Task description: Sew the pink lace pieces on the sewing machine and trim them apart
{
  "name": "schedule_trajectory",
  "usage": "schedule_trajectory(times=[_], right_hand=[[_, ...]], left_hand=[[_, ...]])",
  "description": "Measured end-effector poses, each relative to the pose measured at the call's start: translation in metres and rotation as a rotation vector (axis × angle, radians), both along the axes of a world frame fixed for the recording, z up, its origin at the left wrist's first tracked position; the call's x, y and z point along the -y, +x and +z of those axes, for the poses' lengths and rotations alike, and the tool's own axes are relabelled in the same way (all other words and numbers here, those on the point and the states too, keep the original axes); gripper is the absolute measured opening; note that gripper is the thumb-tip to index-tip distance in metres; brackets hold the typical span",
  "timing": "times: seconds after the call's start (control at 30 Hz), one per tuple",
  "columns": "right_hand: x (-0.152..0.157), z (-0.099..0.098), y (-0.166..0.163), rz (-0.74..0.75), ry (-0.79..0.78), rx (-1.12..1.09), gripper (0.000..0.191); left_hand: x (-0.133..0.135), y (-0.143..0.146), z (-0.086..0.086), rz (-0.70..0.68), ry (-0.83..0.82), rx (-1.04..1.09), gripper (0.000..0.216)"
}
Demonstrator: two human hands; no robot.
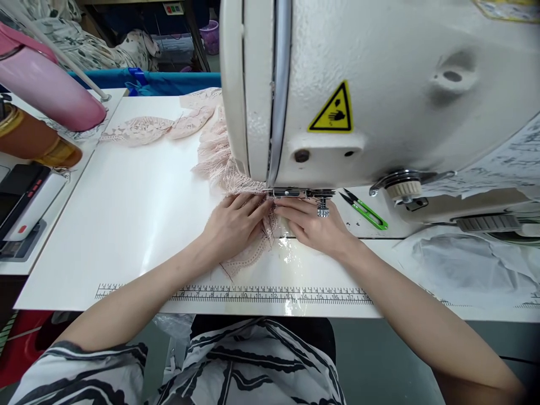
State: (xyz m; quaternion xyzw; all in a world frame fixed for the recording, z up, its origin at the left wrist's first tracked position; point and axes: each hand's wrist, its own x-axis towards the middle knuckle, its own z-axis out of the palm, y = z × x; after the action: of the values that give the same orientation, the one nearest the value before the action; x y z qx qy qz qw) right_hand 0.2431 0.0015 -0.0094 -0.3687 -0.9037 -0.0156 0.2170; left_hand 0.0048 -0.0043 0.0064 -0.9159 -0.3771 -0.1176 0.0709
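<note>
A white sewing machine [379, 84] fills the upper right, its head hiding the needle area. Pink lace fabric [219, 163] runs from behind the machine to under my hands. My left hand [234, 225] lies flat on the lace with fingers stretched toward the presser foot [291, 193]. My right hand [314, 225] rests beside it, fingers extended and pressing the lace just in front of the foot. The two hands nearly touch at the fingertips. A strip of lace edge [248, 259] shows below my left hand.
Green thread snips [366, 211] lie right of the presser foot. More lace pieces [143, 129] sit at the back left. A pink bottle [46, 84] and a control box [21, 202] stand at left. A printed ruler [270, 295] lines the white table's front edge [126, 225].
</note>
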Motion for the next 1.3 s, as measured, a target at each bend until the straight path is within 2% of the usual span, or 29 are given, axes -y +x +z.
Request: schedule_trajectory(times=[0.13, 0.47, 0.6, 0.67, 0.77, 0.83, 0.9, 0.97, 1.03, 1.13, 1.2, 1.3], right_hand=[[0.000, -0.001, 0.000, 0.008, 0.065, -0.024, 0.035], [-0.001, 0.001, -0.003, 0.001, 0.101, -0.029, 0.033], [0.000, -0.001, -0.004, -0.004, 0.105, -0.033, 0.030], [0.000, -0.001, -0.004, -0.005, 0.110, -0.037, 0.029], [-0.002, -0.002, -0.003, 0.006, 0.089, -0.047, 0.029], [-0.003, -0.003, -0.003, 0.035, 0.088, -0.080, 0.029], [-0.005, -0.003, -0.005, 0.071, 0.086, -0.119, 0.031], [-0.005, -0.004, -0.007, 0.107, 0.041, -0.148, 0.032], [-0.004, -0.004, -0.009, 0.150, -0.030, -0.171, 0.032], [-0.002, -0.004, -0.011, 0.206, -0.083, -0.205, 0.028], [-0.001, -0.002, -0.012, 0.225, -0.076, -0.217, 0.024], [-0.002, -0.001, -0.011, 0.252, -0.034, -0.234, 0.019]], left_hand=[[-0.001, 0.000, 0.001, 0.008, -0.001, -0.001, 0.040], [-0.002, 0.000, -0.002, 0.019, -0.023, 0.018, 0.039], [0.001, -0.004, 0.009, -0.015, 0.005, -0.007, 0.038], [0.006, -0.013, 0.022, -0.077, 0.044, -0.026, 0.035], [0.021, -0.036, 0.039, -0.274, 0.063, -0.067, 0.040], [0.035, -0.054, 0.043, -0.409, 0.056, -0.107, 0.055], [0.050, -0.068, 0.040, -0.454, 0.077, -0.142, 0.049], [0.064, -0.074, 0.034, -0.393, 0.101, -0.132, 0.026], [0.073, -0.072, 0.032, -0.239, 0.054, -0.043, 0.026], [0.071, -0.061, 0.042, -0.005, -0.063, 0.112, 0.021], [0.059, -0.053, 0.053, 0.014, -0.048, 0.105, 0.016], [0.034, -0.039, 0.062, -0.131, 0.000, -0.003, 0.018]])
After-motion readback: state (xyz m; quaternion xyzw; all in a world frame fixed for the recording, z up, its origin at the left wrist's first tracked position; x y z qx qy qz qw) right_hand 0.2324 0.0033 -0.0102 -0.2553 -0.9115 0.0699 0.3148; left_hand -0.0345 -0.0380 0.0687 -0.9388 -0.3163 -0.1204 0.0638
